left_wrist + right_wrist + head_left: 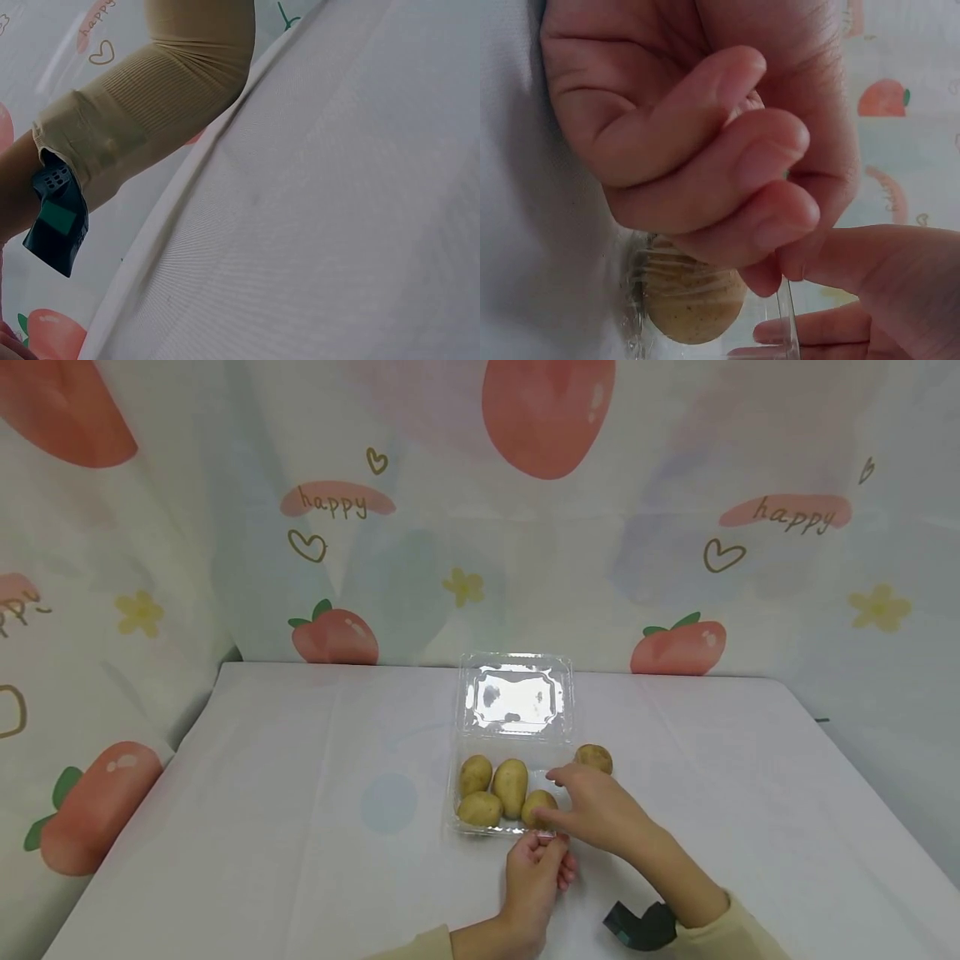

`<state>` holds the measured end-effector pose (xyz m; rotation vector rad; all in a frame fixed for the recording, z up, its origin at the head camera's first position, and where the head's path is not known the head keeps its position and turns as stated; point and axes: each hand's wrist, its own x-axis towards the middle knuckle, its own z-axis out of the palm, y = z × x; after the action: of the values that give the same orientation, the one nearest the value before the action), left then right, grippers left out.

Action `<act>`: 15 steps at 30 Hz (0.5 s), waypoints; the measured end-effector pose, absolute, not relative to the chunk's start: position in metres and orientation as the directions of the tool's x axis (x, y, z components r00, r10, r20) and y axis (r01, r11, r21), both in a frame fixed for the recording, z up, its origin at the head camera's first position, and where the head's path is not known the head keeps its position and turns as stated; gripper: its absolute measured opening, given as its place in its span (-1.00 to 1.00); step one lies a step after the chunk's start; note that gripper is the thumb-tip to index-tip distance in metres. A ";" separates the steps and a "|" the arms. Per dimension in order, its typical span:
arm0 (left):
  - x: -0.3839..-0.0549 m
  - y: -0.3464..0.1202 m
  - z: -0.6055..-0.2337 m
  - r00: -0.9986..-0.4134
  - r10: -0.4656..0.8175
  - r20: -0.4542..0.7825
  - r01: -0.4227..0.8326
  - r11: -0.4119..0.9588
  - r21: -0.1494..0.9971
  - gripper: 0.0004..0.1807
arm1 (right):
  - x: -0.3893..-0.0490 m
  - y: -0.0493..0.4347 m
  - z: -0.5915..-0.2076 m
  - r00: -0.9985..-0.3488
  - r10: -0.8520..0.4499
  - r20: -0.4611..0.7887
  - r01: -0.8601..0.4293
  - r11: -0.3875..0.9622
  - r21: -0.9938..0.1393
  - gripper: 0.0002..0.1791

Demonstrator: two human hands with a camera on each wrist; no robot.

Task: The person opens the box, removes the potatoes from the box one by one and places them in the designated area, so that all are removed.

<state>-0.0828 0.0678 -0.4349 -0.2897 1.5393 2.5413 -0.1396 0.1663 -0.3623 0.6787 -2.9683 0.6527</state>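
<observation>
A clear plastic clamshell box (480, 832) lies with its lid (517, 693) folded back. Several potatoes (510, 787) fill its left and middle part. My left hand (534, 885) pinches the front rim between thumb and forefinger; in the right wrist view its other fingers curl loosely. Over the box's right side reaches my right hand (600, 802), fingers stretched out and thumb near the front-right potato (537, 806). That view also shows a potato (694, 307) behind the clear wall. One more potato (596, 757) is just right of the box, partly hidden by my right hand.
A white cloth (337, 860) covers the table, whose far edge meets a printed curtain (420, 543). A dark camera mount (637, 927) sits at my right wrist. The left wrist view holds mostly the cloth and a beige sleeve (142, 112).
</observation>
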 end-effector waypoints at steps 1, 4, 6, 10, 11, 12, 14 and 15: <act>-0.083 0.068 -0.435 -0.969 0.035 -0.245 -0.233 -0.461 0.856 -0.93 | -0.140 0.166 -0.362 -0.906 -0.409 0.114 -0.419 0.821 -0.387 -0.46; -0.082 0.068 -0.435 -0.969 0.040 -0.242 -0.233 -0.461 0.856 -0.92 | -0.140 0.163 -0.363 -0.904 -0.414 0.110 -0.424 0.831 -0.359 -0.47; -0.082 0.068 -0.434 -0.970 0.042 -0.238 -0.230 -0.459 0.858 -0.92 | -0.141 0.161 -0.363 -0.903 -0.417 0.105 -0.427 0.838 -0.339 -0.49; -0.082 0.068 -0.434 -0.972 0.040 -0.230 -0.223 -0.455 0.862 -0.91 | -0.141 0.158 -0.362 -0.904 -0.419 0.084 -0.423 0.852 -0.310 -0.56; -0.082 0.068 -0.434 -0.972 0.039 -0.230 -0.222 -0.455 0.863 -0.91 | -0.142 0.157 -0.361 -0.903 -0.423 0.078 -0.426 0.853 -0.302 -0.59; -0.082 0.068 -0.434 -0.973 0.038 -0.227 -0.220 -0.454 0.863 -0.91 | -0.142 0.156 -0.361 -0.901 -0.427 0.071 -0.428 0.854 -0.296 -0.62; -0.082 0.068 -0.435 -0.973 0.037 -0.228 -0.220 -0.454 0.863 -0.91 | -0.142 0.154 -0.359 -0.896 -0.440 0.060 -0.437 0.850 -0.295 -0.65; -0.083 0.068 -0.435 -0.973 0.036 -0.228 -0.219 -0.454 0.864 -0.91 | -0.142 0.153 -0.358 -0.893 -0.446 0.056 -0.442 0.848 -0.291 -0.63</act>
<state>-0.0826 0.0677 -0.4348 -0.2648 1.5512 2.5435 -0.1421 0.1534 -0.3575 0.7294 -3.0335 0.4731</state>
